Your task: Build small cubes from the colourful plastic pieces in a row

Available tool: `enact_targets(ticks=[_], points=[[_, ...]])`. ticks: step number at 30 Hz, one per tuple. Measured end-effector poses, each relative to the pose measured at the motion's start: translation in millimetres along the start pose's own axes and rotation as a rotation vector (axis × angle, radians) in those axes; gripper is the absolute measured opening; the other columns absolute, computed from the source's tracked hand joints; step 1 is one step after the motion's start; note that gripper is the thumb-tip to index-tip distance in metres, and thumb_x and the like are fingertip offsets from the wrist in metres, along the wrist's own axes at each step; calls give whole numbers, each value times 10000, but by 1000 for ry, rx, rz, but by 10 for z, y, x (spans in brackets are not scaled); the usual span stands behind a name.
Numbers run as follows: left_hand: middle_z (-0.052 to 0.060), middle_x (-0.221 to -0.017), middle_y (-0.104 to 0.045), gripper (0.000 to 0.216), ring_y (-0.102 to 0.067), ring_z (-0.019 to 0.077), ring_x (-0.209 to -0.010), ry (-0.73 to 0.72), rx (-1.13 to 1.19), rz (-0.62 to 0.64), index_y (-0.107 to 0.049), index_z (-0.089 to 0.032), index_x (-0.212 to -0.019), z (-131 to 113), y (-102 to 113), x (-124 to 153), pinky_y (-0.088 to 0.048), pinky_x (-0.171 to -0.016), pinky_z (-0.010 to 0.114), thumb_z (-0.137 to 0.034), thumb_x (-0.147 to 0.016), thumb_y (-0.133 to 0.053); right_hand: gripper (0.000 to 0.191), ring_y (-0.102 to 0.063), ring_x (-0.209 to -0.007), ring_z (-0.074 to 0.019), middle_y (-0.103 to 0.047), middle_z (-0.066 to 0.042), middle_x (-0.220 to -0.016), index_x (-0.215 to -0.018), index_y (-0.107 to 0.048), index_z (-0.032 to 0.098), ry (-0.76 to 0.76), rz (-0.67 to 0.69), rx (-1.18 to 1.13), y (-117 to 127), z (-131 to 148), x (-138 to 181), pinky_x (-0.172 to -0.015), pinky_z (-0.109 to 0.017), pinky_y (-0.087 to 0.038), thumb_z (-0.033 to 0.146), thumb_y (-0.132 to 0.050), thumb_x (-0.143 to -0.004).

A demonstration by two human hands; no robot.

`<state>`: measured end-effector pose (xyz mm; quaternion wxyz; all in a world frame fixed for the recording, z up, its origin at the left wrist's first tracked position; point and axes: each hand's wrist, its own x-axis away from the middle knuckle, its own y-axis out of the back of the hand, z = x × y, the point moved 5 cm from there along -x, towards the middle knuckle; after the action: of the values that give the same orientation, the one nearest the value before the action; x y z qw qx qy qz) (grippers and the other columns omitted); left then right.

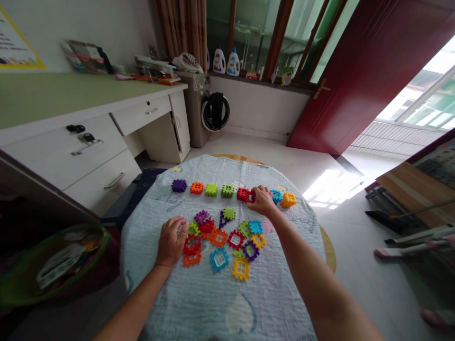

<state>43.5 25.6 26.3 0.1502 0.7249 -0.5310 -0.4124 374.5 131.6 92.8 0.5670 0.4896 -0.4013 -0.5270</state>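
Observation:
My right hand (263,201) is closed at the far row of blocks, its fingertips on a red plastic block (252,196) that they partly cover. Just left of it is another red block (243,194). My left hand (172,240) lies on the cloth with fingers loosely bent, beside a loose pile of flat notched pieces; it grips nothing that I can see. Nearest to it are a lime piece (194,229), a red piece (192,244) and an orange window piece (192,258). A blue window piece (219,259) and a yellow one (241,269) lie nearer me.
Along the row stand purple (178,185), orange (196,188), lime (211,190), green (227,191), blue (276,196) and yellow (288,200) blocks. A pale patterned cloth (199,303) covers the round table. A desk (88,97) stands left, a washing machine (199,109) behind.

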Motion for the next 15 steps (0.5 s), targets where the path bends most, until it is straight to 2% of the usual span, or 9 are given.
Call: enact_targets(ticks=[7,15], points=[[102,-1042,-643,333,-576,265,-1053,13,-8,-2,-629,-207,-885,0,8,7,-439,-982,441,-463,-920,-420,468,-451,-1029,-273,-561,-98,-1119,-1079,-618,194,20,96,49,-141,102,-463,-850,-366,-332,397,-697,-664],[98,-1049,-641,318,-567,261,-1065,46,9,2,-629,-213,-880,6,3,9,-435,-995,441,-460,-918,-432,464,-453,-1049,-307,-560,-136,-1121,-1084,-642,182,40,144,77,-234,107,-571,-866,-406,-343,378,-687,-666]])
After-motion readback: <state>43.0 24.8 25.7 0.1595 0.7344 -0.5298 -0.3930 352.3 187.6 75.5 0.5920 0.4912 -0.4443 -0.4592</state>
